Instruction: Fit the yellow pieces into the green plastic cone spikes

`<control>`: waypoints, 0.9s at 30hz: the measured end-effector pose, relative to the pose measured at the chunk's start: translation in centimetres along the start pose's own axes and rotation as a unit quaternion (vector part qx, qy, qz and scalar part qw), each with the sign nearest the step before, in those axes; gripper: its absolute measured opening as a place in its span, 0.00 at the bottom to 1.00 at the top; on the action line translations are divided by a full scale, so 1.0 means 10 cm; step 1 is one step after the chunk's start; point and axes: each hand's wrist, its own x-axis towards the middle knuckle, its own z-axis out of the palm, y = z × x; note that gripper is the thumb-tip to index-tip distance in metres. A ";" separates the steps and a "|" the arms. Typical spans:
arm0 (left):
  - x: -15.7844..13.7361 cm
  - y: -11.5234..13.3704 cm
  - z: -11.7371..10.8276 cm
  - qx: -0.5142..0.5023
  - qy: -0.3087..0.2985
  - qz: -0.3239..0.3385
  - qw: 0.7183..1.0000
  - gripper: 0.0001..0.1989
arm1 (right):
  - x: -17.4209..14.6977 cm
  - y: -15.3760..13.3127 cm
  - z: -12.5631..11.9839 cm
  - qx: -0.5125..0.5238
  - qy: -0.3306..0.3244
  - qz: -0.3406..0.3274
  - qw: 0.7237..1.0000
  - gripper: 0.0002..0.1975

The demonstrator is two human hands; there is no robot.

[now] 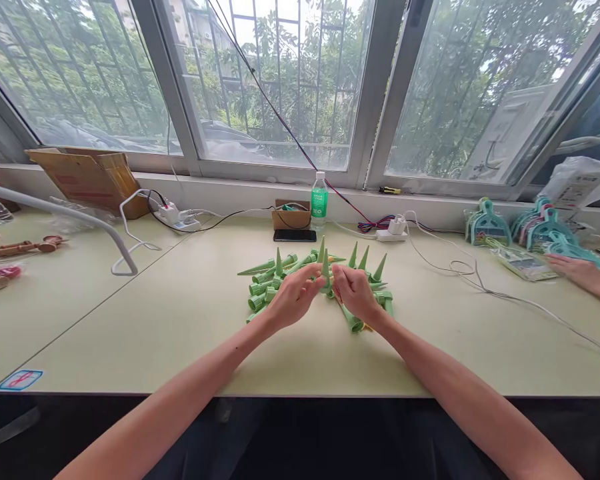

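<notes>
My left hand (296,293) pinches a green pointed plastic spike (325,267), held tip up, between thumb and fingers. Right beside it, my right hand (356,291) has its fingers curled closed, and what they grip is hidden. Around both hands lies a pile of similar green plastic spikes (259,301), some lying flat and several standing with their tips up. A green tube with a wide open end (353,321) lies under my right hand, near a small orange piece (367,327).
Behind the pile are a black phone (295,235), a small cardboard box (291,217) and a bottle (319,203). White cables (473,277) cross the right side. Another person's hand (577,270) touches teal plastic items. A grey metal bar (80,217) crosses the left.
</notes>
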 end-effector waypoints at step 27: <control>0.06 0.05 -0.06 -0.288 -0.111 -0.196 0.931 0.25 | 0.00 -0.01 -0.03 -0.060 -0.032 -0.075 0.995 0.18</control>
